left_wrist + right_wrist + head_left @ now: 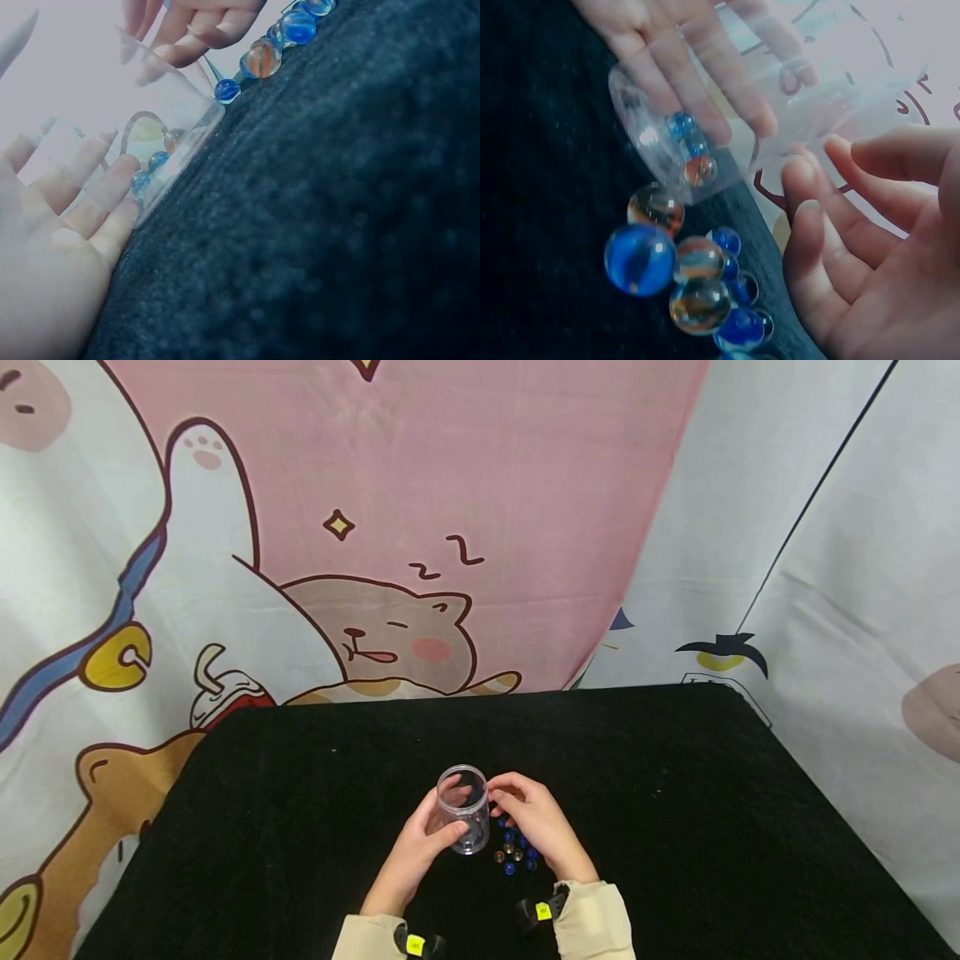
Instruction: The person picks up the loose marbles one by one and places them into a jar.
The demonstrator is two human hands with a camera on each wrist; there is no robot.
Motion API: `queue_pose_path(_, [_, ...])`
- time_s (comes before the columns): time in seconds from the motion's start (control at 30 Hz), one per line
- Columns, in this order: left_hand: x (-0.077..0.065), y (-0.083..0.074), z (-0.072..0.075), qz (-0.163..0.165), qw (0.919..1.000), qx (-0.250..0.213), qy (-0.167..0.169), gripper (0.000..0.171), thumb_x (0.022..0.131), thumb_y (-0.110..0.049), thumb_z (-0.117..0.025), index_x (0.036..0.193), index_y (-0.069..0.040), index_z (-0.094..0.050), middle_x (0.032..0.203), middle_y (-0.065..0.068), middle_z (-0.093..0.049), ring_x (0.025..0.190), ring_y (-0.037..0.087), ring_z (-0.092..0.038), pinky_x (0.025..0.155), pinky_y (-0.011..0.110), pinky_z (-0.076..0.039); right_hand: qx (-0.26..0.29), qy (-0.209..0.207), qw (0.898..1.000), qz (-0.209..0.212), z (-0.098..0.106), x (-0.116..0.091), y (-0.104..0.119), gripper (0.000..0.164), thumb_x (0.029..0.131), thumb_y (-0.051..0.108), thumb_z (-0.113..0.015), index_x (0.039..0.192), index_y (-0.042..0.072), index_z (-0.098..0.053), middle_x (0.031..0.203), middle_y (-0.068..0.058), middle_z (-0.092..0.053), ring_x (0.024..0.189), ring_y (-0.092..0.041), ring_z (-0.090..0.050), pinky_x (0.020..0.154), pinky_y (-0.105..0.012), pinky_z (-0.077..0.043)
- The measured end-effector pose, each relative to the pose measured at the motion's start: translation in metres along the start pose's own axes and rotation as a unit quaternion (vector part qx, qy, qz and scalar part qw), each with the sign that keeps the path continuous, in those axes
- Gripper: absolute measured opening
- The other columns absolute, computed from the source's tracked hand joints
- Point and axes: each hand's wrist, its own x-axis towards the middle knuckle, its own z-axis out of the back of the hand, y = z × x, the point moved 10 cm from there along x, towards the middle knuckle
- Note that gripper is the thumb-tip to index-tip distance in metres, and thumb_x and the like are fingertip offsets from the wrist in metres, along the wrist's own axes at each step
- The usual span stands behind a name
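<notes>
My left hand point(417, 845) grips a clear plastic jar point(476, 837), fingers round its far side and thumb along the near wall. The jar stands nearly upright on the black cloth with its mouth open. A few glass marbles point(698, 171), blue and orange, lie at its bottom in the right wrist view. Beside the jar's upper right side is my right hand point(542, 820), its fingers loosely bent with nothing showing between them. Below that hand, several blue and amber marbles point(509, 850) lie grouped on the cloth, close to the jar's base.
Black cloth point(300, 827) covers the table under both hands. Behind it hangs a pink and white curtain point(540, 527) with cartoon animals, and another pale stretch of it runs along the right side.
</notes>
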Motion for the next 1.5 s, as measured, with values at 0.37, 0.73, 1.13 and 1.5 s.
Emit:
queue_pose_path(0.37, [0.000,0.000,0.000,0.006,1.0000,-0.003,0.002,0.056,0.088,-0.019,-0.055,0.138,-0.022,-0.030,0.134,0.003,-0.043,0.125,0.024,-0.036,0.098,0.055,-0.026,-0.046,0.019,0.998,-0.027,0.006,0.007,-0.028,0.023,0.090,0.028,-0.050,0.109,0.017,-0.057,0.098,-0.011,-0.060,0.073,-0.023,-0.058,0.058,-0.036,-0.047])
queue_pose_path(0.73, [0.000,0.003,0.001,-0.002,1.0000,-0.002,0.002,0.056,0.088,-0.020,-0.055,0.138,-0.019,-0.030,0.134,0.005,-0.043,0.124,0.025,-0.037,0.097,0.055,-0.027,-0.088,0.023,0.994,-0.059,0.012,0.005,-0.040,0.028,0.089,0.032,-0.052,0.110,0.015,-0.057,0.081,-0.011,-0.059,0.058,-0.023,-0.054,0.045,-0.031,-0.041])
queue_pose_path(1.13, [0.000,0.001,0.000,-0.011,0.9999,-0.001,0.010,0.056,0.088,-0.021,-0.055,0.138,-0.018,-0.030,0.135,0.009,-0.041,0.125,0.025,-0.036,0.097,0.054,-0.028,-0.098,0.001,0.993,-0.062,0.018,0.005,-0.040,0.025,0.088,0.032,-0.053,0.108,0.019,-0.058,0.083,-0.008,-0.058,0.062,-0.024,-0.053,0.039,-0.029,-0.038])
queue_pose_path(1.5, [0.000,0.001,0.000,-0.004,1.0000,0.000,0.006,0.057,0.088,-0.023,-0.056,0.138,-0.019,-0.030,0.134,0.007,-0.041,0.125,0.026,-0.036,0.097,0.055,-0.028,-0.162,-0.003,0.985,-0.056,0.021,0.003,-0.042,0.019,0.086,0.020,-0.057,0.104,0.015,-0.059,0.071,-0.004,-0.052,0.044,-0.018,-0.046,0.034,-0.025,-0.039])
